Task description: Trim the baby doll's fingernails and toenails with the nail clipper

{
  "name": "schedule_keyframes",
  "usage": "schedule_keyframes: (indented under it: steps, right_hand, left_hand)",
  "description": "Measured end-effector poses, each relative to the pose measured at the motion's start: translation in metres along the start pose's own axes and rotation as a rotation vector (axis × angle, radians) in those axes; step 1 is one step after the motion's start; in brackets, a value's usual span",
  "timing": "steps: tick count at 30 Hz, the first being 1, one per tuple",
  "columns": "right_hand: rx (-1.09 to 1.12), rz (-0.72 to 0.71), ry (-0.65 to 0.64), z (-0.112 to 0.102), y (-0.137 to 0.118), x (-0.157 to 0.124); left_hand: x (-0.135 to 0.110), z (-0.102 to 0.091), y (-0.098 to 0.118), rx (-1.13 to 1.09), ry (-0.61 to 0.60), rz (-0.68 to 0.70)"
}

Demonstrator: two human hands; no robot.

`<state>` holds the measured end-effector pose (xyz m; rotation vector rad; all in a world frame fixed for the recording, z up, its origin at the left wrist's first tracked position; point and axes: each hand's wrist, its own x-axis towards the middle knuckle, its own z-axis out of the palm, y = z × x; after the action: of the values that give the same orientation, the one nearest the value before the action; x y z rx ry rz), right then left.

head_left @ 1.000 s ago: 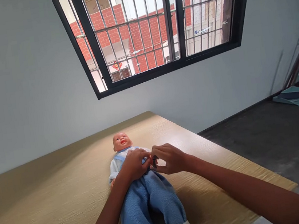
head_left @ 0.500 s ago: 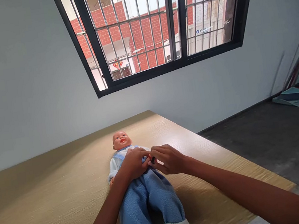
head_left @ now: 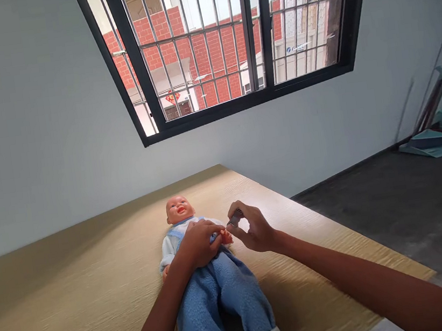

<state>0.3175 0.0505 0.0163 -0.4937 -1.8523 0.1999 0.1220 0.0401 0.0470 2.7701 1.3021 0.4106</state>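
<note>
A baby doll (head_left: 238, 293) in blue trousers and a pale top lies on its back on the wooden table (head_left: 101, 306), head toward the wall. My left hand (head_left: 199, 242) rests across its belly, the thumb and fingers closed around the doll's hand (head_left: 226, 236), whose small fingers stick out to the right. Just right of these fingers, my right hand (head_left: 256, 230) pinches a small metal nail clipper (head_left: 235, 218) between thumb and fingertips. A slight gap seems to separate the clipper from the doll's hand.
Behind the table runs a grey-white wall with a black-framed, barred window (head_left: 213, 107). The table's right edge slants toward me. Beyond it, on the dark floor, a blue-green dustpan (head_left: 430, 143) stands near some leaning poles (head_left: 440, 82).
My right hand has drawn slightly right and up from the doll's hand, bringing the nail clipper and the doll's fingers into clearer view. My left hand keeps its hold.
</note>
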Motion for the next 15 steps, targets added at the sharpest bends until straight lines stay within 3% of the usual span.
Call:
schedule_keyframes:
  steps: [8,15]
  right_hand:
    - [0.066,0.119,-0.009,0.0032,0.0015,0.0008]
    - [0.024,0.165,-0.114,-0.0036,0.0044,0.0074]
  left_hand:
    - [-0.0001,0.0032,0.0001,0.067,0.032,-0.041]
    - [-0.0005,0.0067,-0.0006,0.090,0.020,-0.077]
